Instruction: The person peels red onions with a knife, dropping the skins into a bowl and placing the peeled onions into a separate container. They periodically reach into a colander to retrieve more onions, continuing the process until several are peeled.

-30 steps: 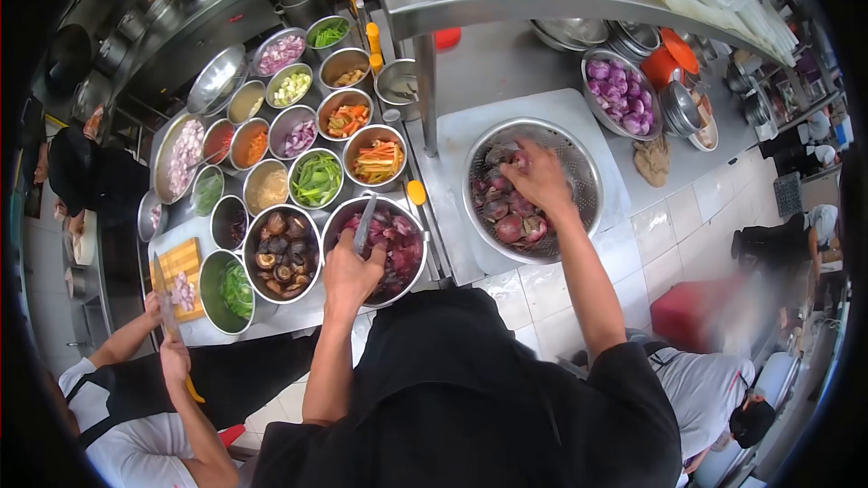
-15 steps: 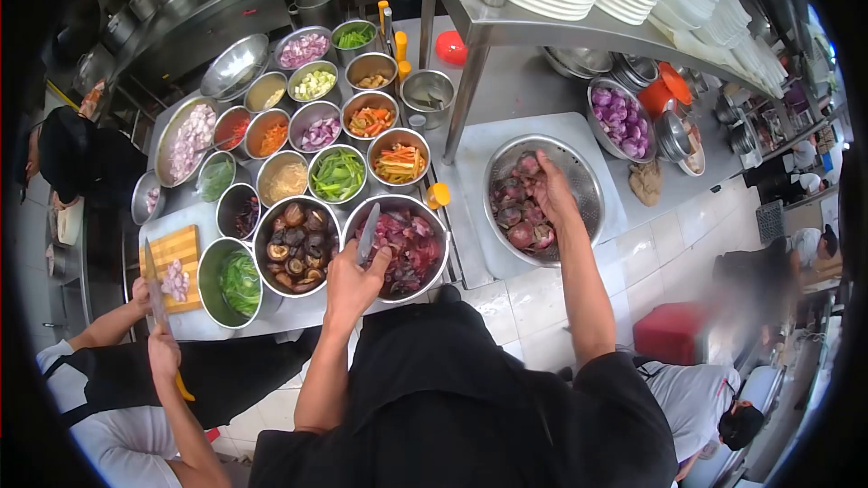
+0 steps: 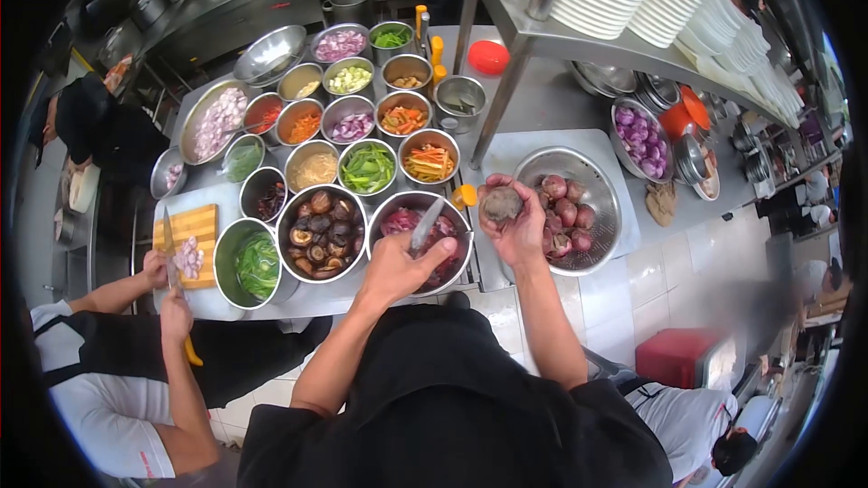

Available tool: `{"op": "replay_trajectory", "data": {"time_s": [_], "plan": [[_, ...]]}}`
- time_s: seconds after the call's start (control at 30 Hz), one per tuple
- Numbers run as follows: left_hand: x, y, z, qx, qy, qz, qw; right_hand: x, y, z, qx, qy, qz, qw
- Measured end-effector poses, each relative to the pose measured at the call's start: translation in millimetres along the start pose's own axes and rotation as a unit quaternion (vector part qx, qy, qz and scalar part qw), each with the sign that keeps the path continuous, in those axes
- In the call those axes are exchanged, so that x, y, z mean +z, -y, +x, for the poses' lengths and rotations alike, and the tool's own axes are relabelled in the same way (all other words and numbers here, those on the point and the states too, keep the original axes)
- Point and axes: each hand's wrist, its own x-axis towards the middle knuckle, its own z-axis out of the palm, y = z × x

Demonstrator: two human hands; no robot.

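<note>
My left hand (image 3: pixel 398 269) is closed around a knife, its blade (image 3: pixel 427 228) pointing up and away over a steel pot (image 3: pixel 468 253) of purplish-red onion peelings (image 3: pixel 405 219). My right hand (image 3: pixel 524 239) grips a red onion (image 3: pixel 502 205) with a dull, brownish side facing up, held between that pot and a steel colander (image 3: pixel 608 217). Several red onions (image 3: pixel 566 211) lie in the colander, which rests on a white cutting board (image 3: pixel 579 141).
Steel pots of mushrooms (image 3: pixel 322 235), sliced greens (image 3: pixel 368 168) and carrot strips (image 3: pixel 429 161) crowd the table. At left, a co-worker's hands (image 3: pixel 172 303) hold a knife over a wooden board (image 3: pixel 201 219). A shelf post (image 3: pixel 502 99) rises beyond the colander; a bowl of peeled onions (image 3: pixel 640 131) stands right.
My right hand has come out of the colander with an onion and moved left toward the knife. My left hand with the knife stays over the pot of peelings. The view has shifted slightly.
</note>
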Motion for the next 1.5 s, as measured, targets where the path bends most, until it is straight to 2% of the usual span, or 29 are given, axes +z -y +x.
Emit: {"op": "replay_trajectory", "data": {"time_s": [0.13, 0.2, 0.23, 0.53, 0.7, 0.87, 0.97, 1.03, 1.13, 1.23, 1.27, 1.3, 1.33, 1.4, 1.5], "plan": [[-9, -17, -1, 0.021, 0.024, 0.032, 0.999, 20, -21, -1, -0.01, 0.04, -0.017, 0.999], [-10, -14, 1, 0.059, 0.041, 0.058, 0.996, 30, -26, -5, -0.02, 0.069, -0.026, 0.997], [-8, -14, 0, 0.09, 0.012, 0.028, 0.995, 35, -28, -7, -0.03, 0.062, -0.047, 0.997], [-18, -14, -5, 0.098, 0.026, 0.102, 0.99, 56, -39, -12, -0.036, 0.051, -0.086, 0.994], [-18, -11, -9, 0.118, 0.005, 0.1, 0.988, 51, -44, -10, -0.105, 0.077, -0.183, 0.975], [-22, -14, -7, 0.126, 0.007, 0.123, 0.984, 52, -45, -13, -0.101, 0.089, -0.243, 0.961], [-26, -13, -5, 0.149, 0.019, 0.083, 0.985, 52, -44, -14, -0.102, 0.105, -0.302, 0.942], [-29, -11, -3, 0.195, 0.008, 0.155, 0.969, 52, -41, -13, -0.102, 0.118, -0.348, 0.924], [-28, -4, 0, 0.223, 0.003, 0.16, 0.962, 51, -43, -14, -0.061, 0.129, -0.367, 0.919], [-15, 11, 0, 0.245, -0.021, 0.105, 0.964, 51, -48, -15, -0.051, 0.105, -0.346, 0.931], [-12, 14, -1, 0.244, -0.032, 0.072, 0.967, 51, -50, -15, -0.083, 0.09, -0.342, 0.932], [-14, 8, -6, 0.193, -0.01, 0.104, 0.976, 52, -51, -15, -0.114, 0.074, -0.337, 0.931], [-11, 10, -7, 0.196, -0.013, 0.104, 0.975, 54, -51, -15, -0.116, 0.076, -0.338, 0.931], [-3, 18, -7, 0.186, -0.064, 0.085, 0.977, 60, -51, -14, -0.188, 0.027, -0.392, 0.9], [1, 21, -10, 0.197, -0.075, 0.056, 0.976, 66, -52, -16, -0.182, 0.001, -0.36, 0.915]]}}
